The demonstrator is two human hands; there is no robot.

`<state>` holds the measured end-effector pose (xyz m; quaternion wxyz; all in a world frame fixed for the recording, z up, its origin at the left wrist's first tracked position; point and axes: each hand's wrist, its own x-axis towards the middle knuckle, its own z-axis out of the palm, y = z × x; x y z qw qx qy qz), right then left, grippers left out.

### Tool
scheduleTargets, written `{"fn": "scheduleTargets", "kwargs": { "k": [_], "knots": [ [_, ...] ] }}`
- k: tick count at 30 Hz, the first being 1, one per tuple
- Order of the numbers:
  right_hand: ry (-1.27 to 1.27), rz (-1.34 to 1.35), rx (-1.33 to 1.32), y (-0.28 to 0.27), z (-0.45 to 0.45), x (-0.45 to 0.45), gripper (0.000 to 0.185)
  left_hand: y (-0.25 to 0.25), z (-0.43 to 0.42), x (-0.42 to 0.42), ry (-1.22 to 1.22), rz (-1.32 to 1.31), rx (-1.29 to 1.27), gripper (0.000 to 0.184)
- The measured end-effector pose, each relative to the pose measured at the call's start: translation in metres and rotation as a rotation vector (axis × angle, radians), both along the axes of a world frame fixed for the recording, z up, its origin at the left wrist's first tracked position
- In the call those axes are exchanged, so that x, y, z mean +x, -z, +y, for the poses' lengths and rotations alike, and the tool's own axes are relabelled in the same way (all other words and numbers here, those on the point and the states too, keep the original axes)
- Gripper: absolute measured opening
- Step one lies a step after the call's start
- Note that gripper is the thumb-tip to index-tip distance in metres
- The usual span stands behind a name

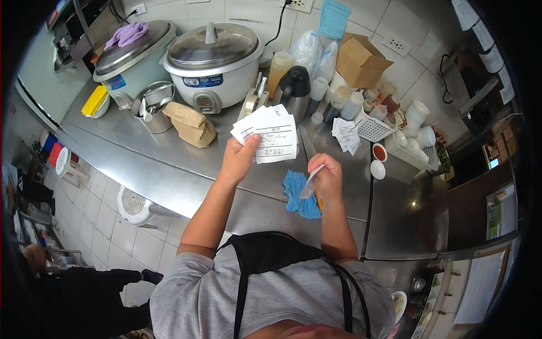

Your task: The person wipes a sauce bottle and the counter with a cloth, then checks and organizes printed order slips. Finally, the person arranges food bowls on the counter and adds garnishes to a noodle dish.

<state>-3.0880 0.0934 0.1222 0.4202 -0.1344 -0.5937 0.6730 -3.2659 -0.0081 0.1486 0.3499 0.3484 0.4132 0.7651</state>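
Note:
My left hand (240,158) grips a fanned stack of printed paper slips (275,138) above the steel counter, thumb on top. To its right, my right hand (327,175) pinches a single slip (311,182), seen nearly edge-on. Under and beside my right hand a crumpled blue cloth (301,195) lies on the counter. A knife has its blade (307,141) pointing away from me, its yellow handle partly hidden by my right hand. More printed slips (346,134) lie on the counter at the right, near a white basket (372,127).
Two large cookers (213,76) (132,59) line the wall. Before them are a metal pot (153,121) and a brown paper bag (191,125). A thermos (294,93), bottles and a cardboard box (361,59) stand behind. A dark-clothed person (79,299) is at lower left.

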Motion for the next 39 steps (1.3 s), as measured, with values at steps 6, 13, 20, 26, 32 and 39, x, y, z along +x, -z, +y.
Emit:
{"fn": "scheduleTargets", "kwargs": {
  "k": [6, 13, 20, 26, 32, 39],
  "knots": [
    [-0.006, -0.005, -0.190, -0.008, -0.007, -0.001, 0.012, 0.000, 0.002, 0.000, -0.003, -0.013, 0.026, 0.028],
    [0.055, -0.052, -0.176, 0.001, -0.012, -0.016, 0.009, 0.004, 0.003, 0.000, 0.026, -0.076, 0.047, 0.032],
    [-0.026, -0.059, -0.176, 0.008, -0.024, -0.044, 0.010, 0.008, -0.022, 0.002, -0.086, -0.062, -0.001, 0.030],
    [-0.334, -0.103, -0.229, 0.014, -0.047, -0.072, 0.011, 0.017, -0.086, 0.013, -0.385, -0.129, -0.071, 0.026],
    [-0.663, -0.206, -0.245, 0.021, -0.106, -0.092, 0.015, 0.035, -0.159, 0.046, -0.840, -0.232, 0.039, 0.025],
    [-0.974, -0.206, -0.170, 0.001, -0.209, -0.093, 0.018, 0.017, -0.262, 0.080, -1.045, -0.233, 0.151, 0.026]
  ]
}}
